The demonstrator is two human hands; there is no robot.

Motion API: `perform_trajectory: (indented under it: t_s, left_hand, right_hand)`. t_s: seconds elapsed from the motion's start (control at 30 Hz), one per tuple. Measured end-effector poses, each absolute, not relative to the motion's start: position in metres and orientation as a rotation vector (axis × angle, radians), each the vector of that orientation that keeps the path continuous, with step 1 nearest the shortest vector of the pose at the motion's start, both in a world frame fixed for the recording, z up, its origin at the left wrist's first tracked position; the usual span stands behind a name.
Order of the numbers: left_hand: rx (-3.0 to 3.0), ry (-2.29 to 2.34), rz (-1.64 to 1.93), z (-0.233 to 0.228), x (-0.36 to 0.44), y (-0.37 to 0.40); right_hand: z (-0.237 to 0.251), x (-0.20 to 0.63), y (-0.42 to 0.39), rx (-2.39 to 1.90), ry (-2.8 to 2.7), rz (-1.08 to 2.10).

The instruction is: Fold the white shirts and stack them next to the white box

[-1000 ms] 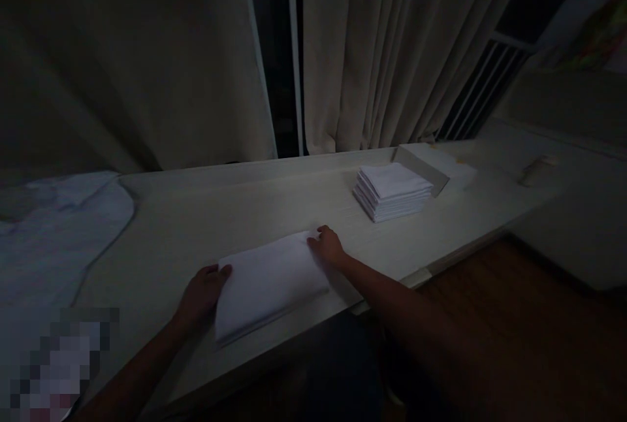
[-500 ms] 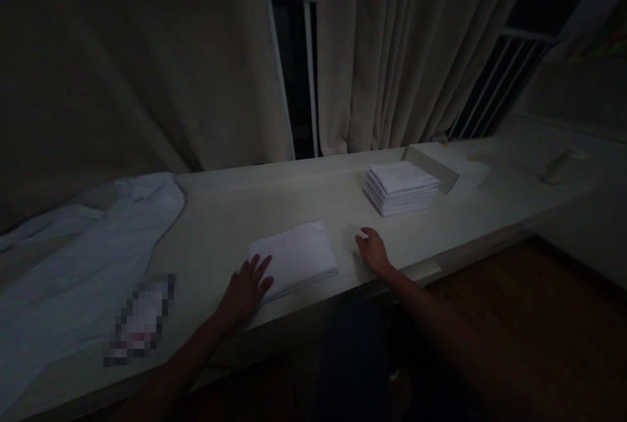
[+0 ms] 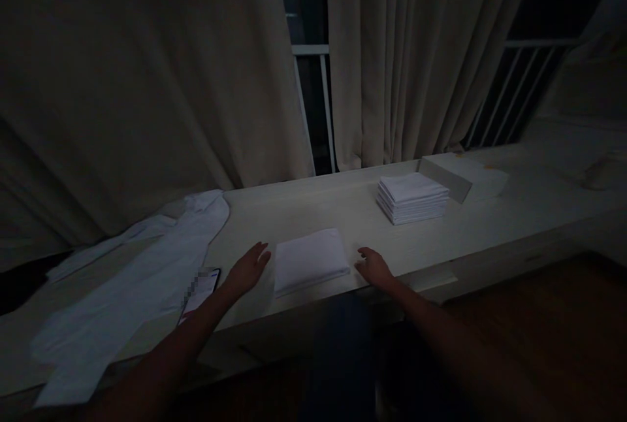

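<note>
A folded white cloth (image 3: 311, 261), perhaps a garment, lies flat near the front edge of the pale counter (image 3: 304, 206). Just left of it hovers my left hand (image 3: 249, 266), fingers extended, apart from the cloth and holding nothing. On the cloth's right side is my right hand (image 3: 373, 265), its fingers slightly curled and apart, also without anything in it. Behind my right hand stands a neat stack of folded white cloths (image 3: 413, 197). An unfolded white shirt (image 3: 147, 278) spreads over the counter's left end.
A phone (image 3: 203, 291) with a lit screen lies by the shirt, partly pixelated. An open white box (image 3: 465, 177) sits behind the stack. Beige curtains (image 3: 196, 82) and a barred window (image 3: 313, 95) line the back. Drawers run below the counter's edge.
My left hand has lifted off the folded cloth and moved to its left side. My right hand stays at the cloth's right. The camera view has shifted, so things appear further right and lower.
</note>
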State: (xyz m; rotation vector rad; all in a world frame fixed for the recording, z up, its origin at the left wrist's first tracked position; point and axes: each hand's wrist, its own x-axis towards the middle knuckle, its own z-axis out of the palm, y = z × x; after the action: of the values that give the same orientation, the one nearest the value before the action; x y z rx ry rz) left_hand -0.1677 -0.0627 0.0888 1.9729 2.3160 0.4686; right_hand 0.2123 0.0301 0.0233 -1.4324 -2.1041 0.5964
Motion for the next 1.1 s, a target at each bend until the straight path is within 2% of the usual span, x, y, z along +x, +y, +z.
perform_trajectory:
  t_s: [0.33, 0.53, 0.73, 1.1]
  left_hand:
    - [2.183, 2.108, 0.114, 0.075, -0.096, -0.024]
    - [2.093, 2.232, -0.065, 0.026, -0.105, -0.04]
    - [2.147, 2.384, 0.043, -0.025, -0.115, -0.056]
    - [2.269, 2.464, 0.176, -0.027, -0.11, -0.063]
  right_hand:
    - [0.001, 0.152, 0.007, -1.672, -2.131, 0.409]
    - [-0.009, 0.147, 0.01, -1.676, -2.088, 0.355]
    - [-0.011, 0.146, 0.011, -1.689, -2.063, 0.309]
    - [-0.006, 0.136, 0.014, -1.876, -1.958, 0.272]
